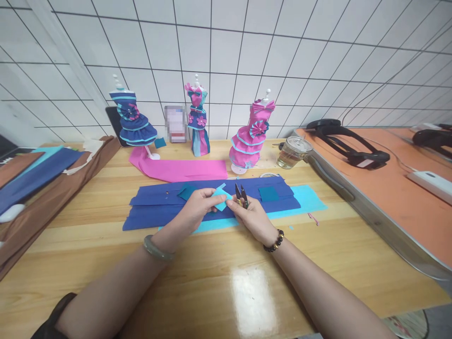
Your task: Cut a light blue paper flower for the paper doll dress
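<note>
One light-blue piece sits pinched between both hands.

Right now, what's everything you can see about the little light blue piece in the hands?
The small light blue paper-like piece looks thin and angular, with a narrow strip sticking up at its top. The left hand pinches it, the right hand touches its edge, above dark blue crinkled sheets.

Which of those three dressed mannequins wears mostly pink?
The right-hand mannequin, nearest the glass, wears mostly pink with light-blue trim; the left mannequin wears mainly dark blue, and the middle mannequin mixes pink, blue and teal.
</note>
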Available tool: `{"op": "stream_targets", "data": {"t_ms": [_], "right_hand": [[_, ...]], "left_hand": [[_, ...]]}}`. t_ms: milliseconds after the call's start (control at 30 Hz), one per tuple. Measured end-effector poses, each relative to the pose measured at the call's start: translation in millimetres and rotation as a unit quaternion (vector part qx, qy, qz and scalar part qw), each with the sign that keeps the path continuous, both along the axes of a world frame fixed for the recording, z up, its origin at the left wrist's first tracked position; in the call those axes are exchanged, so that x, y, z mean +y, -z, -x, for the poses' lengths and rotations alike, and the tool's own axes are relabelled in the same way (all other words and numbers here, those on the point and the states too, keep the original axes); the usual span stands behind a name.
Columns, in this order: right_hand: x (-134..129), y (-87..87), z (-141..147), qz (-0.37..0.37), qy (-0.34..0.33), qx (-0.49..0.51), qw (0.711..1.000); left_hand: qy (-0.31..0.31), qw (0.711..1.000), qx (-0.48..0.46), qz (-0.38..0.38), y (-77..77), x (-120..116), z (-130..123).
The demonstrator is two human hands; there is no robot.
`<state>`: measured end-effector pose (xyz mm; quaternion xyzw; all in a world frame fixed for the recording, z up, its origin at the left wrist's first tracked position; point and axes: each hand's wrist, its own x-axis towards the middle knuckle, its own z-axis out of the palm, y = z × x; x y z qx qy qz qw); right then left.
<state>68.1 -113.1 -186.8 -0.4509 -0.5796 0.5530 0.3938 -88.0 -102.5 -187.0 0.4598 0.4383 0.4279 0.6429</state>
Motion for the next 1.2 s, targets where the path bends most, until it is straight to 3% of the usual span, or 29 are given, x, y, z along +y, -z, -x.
{"op": "stream_targets", "data": {"t_ms": [333,567,800,1200], "right_hand": [[5,-0.8,-4,0.032,0.047,0.048,0.997],[2,4.3,-2,0.034,0.011,0.047,0.998],[7,7.7,-4,0.029,0.067,0.061,0.995],[11,15.1,-7,-0.017,0.106,0.035,0.994]], "left_hand": [[0.003,1.000,-0.002,-0.005,-0.2,3,1],[-0.022,0.999,0.006,-0.031,0.1,2,-1],[-0.051,0.998,0.015,-0.024,0.6,2,-3],[0.042,0.996,0.068,-0.032,1.1,-1,-3]]}}
